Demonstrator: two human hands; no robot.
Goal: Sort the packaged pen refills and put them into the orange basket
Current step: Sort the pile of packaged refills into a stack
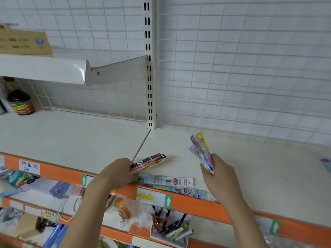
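My left hand (119, 173) grips a small bundle of black, red and pink refill packs (149, 161) that lies low over the cream shelf (71, 138). My right hand (219, 173) holds up a fanned bundle of blue, yellow and pink refill packs (201, 150) above the shelf. Between the hands, several pale blue and white refill packs (172, 181) lie flat along the shelf's front edge, some overhanging the orange lip (193, 203). No orange basket is in view.
A white slotted upright (149, 68) and wire grid back the shelf. An upper shelf with a bracket (114, 71) carries a cardboard box (23, 42) at left. A dark bottle (21, 102) stands far left. Lower shelves hold packaged stationery (172, 228).
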